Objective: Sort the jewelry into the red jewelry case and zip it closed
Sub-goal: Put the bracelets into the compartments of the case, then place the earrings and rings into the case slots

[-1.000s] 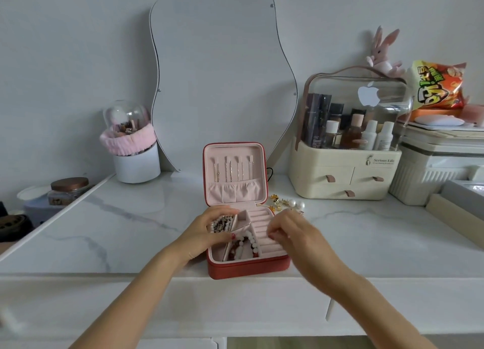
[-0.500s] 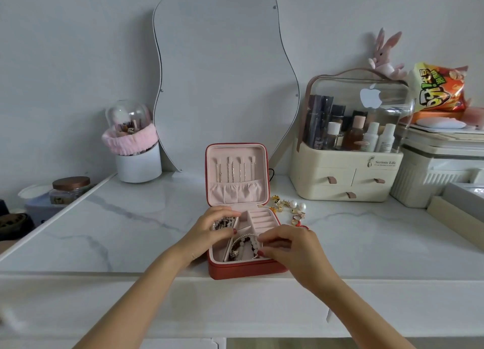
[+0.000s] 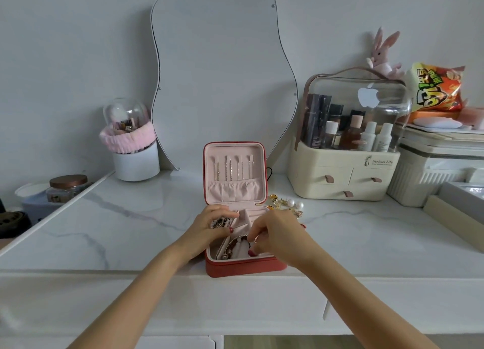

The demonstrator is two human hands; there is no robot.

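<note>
The red jewelry case (image 3: pixel 243 268) stands open at the front edge of the marble top, its pink lid upright with several thin pieces hung in it. My left hand (image 3: pixel 209 227) holds a beaded bracelet (image 3: pixel 221 221) over the case's back left compartment. My right hand (image 3: pixel 277 237) reaches into the front compartment, fingers curled on a bracelet (image 3: pixel 237 240) lying there with other pieces. Loose gold and pearl earrings (image 3: pixel 286 204) lie on the top just right of the case.
A wavy mirror (image 3: pixel 222 73) leans on the wall behind the case. A cream cosmetics organiser (image 3: pixel 345 175) stands at the right, a white brush holder (image 3: pixel 136 160) with a pink band at the left, a lidded jar (image 3: pixel 68 189) further left.
My right hand came left and down from the case's right edge into the front compartment and took hold of a bracelet. My left hand stayed over the back left compartment with the beads.
</note>
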